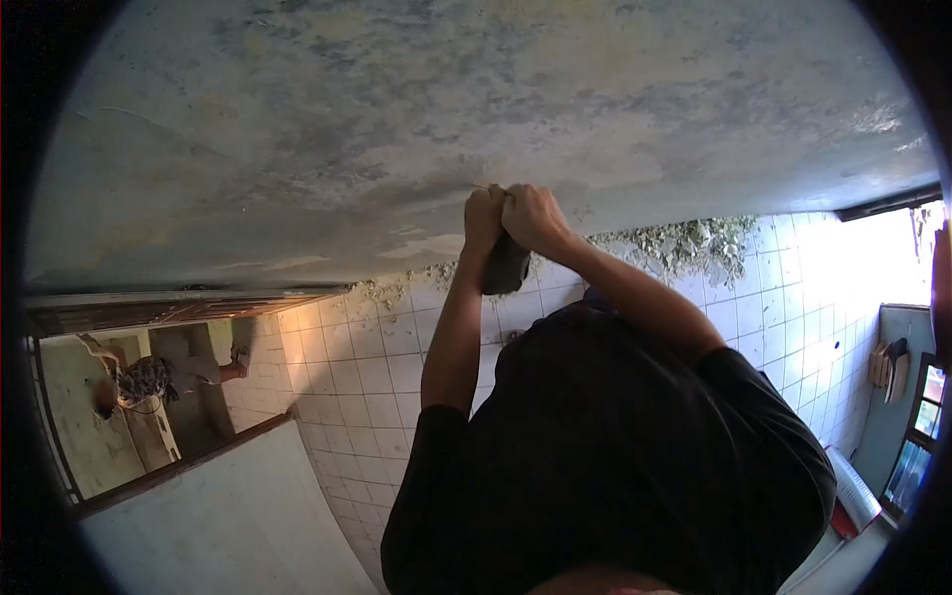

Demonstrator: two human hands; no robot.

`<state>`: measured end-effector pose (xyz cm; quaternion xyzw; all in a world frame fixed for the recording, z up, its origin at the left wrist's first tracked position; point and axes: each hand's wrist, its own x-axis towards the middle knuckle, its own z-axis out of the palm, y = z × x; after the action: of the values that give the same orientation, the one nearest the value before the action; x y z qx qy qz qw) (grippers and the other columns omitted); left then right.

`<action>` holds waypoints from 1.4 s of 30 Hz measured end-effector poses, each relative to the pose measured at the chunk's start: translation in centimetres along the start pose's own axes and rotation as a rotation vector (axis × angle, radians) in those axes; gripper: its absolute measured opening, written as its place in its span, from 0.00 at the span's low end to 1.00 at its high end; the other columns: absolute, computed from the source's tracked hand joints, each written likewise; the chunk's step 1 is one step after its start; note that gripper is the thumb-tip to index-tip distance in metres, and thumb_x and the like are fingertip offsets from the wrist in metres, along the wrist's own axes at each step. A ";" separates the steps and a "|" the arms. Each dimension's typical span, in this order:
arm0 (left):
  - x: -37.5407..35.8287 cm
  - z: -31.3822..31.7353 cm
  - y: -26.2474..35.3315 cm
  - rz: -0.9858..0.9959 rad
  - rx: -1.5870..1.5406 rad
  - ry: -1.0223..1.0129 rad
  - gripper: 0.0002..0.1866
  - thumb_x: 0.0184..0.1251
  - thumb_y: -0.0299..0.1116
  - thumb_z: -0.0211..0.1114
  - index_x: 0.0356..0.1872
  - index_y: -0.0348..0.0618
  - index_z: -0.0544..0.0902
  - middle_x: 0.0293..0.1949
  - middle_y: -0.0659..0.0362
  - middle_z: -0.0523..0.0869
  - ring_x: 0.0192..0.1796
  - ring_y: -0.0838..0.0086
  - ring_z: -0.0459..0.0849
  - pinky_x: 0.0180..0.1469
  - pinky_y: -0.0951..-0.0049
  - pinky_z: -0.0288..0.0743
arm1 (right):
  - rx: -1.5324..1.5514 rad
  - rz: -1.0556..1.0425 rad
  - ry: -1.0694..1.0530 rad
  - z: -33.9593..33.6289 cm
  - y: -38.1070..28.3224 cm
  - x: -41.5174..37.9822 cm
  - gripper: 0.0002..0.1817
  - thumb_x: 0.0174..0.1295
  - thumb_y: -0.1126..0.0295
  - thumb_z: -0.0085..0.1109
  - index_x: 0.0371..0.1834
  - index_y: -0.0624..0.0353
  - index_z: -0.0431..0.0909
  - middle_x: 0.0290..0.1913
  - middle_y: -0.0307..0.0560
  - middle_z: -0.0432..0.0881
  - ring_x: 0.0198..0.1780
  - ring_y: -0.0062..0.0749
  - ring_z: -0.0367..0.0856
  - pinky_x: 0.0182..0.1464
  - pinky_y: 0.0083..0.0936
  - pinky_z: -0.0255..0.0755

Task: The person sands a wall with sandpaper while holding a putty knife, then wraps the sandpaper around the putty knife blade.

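Observation:
My left hand point(483, 215) and my right hand point(535, 218) are pressed together, side by side, at the stained wall point(615, 119). The fingers of both are curled closed. A thin tip shows just above the knuckles, against the wall; I cannot tell what the hands grip. Around them the wall's paint is worn, with grey blotches and pale bare patches. Directly below the hands, between my forearms, a dark grey shape point(507, 268) overlaps the floor.
Peeled flakes point(694, 248) lie along the wall's foot on the white tiled floor point(367, 347). Through a doorway at left, a person point(149, 382) stands with an arm raised near another wall. At right are a bright opening, a window point(917, 426) and a white and red roll-like object point(853, 496).

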<state>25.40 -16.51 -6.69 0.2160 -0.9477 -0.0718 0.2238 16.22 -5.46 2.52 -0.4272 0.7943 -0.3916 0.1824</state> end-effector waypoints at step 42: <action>2.6 -2.6 2.9 -0.079 -0.211 0.057 0.08 0.66 0.31 0.59 0.34 0.36 0.76 0.28 0.43 0.83 0.33 0.46 0.84 0.32 0.49 0.77 | 0.047 -0.047 -0.031 -4.6 -1.6 0.3 0.16 0.61 0.67 0.50 0.30 0.71 0.83 0.31 0.75 0.81 0.38 0.69 0.83 0.48 0.52 0.78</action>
<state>23.41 -15.16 -2.74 0.2306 -0.9187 -0.1740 0.2693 14.06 -4.16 6.66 -0.4476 0.7714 -0.4077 0.1956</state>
